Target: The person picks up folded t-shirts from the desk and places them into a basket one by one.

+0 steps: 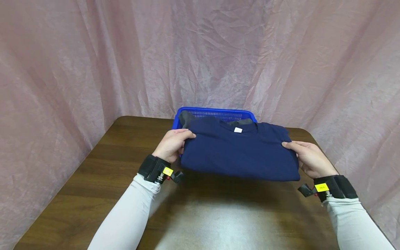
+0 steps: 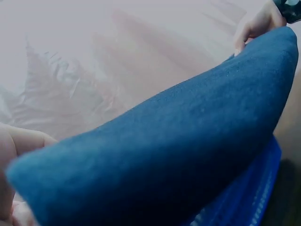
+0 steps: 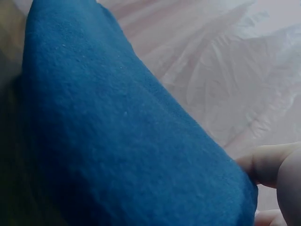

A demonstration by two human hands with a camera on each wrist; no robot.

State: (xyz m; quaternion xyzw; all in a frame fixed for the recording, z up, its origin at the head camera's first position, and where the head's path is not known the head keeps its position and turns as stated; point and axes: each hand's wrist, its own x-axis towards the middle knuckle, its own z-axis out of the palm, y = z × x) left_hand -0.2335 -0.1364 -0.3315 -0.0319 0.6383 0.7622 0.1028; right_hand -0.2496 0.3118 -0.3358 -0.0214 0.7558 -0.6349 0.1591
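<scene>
A folded navy blue shirt (image 1: 240, 152), its round collar and white label (image 1: 238, 130) facing up, is held raised above the table between both hands. My left hand (image 1: 173, 144) pinches its left edge, thumb on top. At the opposite edge my right hand (image 1: 310, 158) grips the shirt the same way. Behind and partly under the shirt is a blue plastic basket (image 1: 215, 109) with dark grey cloth (image 1: 186, 118) inside; the shirt hides its front. In the left wrist view the folded shirt (image 2: 155, 141) spans between the hands, with the basket (image 2: 249, 188) below.
The brown wooden table (image 1: 93, 180) extends to both sides and in front, with a bright reflection near its front. A pink curtain (image 1: 200, 52) hangs close behind the basket and along both sides.
</scene>
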